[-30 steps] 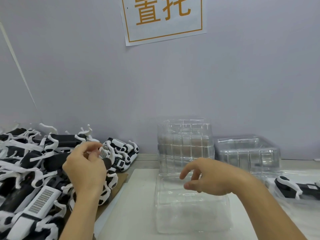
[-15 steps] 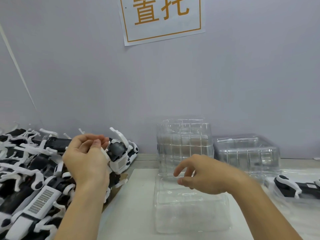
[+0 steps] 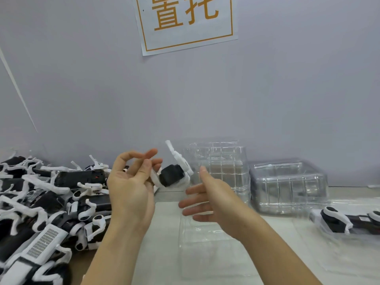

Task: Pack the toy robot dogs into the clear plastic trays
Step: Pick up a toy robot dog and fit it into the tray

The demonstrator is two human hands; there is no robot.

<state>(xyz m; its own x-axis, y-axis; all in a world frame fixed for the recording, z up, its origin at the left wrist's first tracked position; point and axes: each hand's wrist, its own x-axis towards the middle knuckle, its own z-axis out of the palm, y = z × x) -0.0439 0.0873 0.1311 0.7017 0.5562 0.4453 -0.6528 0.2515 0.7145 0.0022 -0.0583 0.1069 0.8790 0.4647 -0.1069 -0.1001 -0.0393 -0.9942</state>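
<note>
- A pale wall fills the background, with a paper sign printed in orange characters fixed high up, apparently to label the workstation.
- A white table runs along the foot of the wall and serves as the packing surface.
- A large heap of toy robot dogs, black bodies with white legs, is piled at the left, kept within easy reach of the left hand as the supply.
- Two stacks of clear trays are set against the wall at centre and right, seemingly held in reserve.
- One empty clear tray lies flat on the table directly in front, placed ready to receive a dog.
- A packed dog is seen at the right edge, lying in clear plastic, set aside as finished work.
- The right hand is held above the empty tray, fingers straight and slightly spread, nothing gripped, apparently ready to take the dog.
- The left hand is raised, palm toward the camera, its fingertips pinching one toy dog.
- That toy dog is held in the air between the heap and the tray, one white leg pointing up, not yet packed.
</note>
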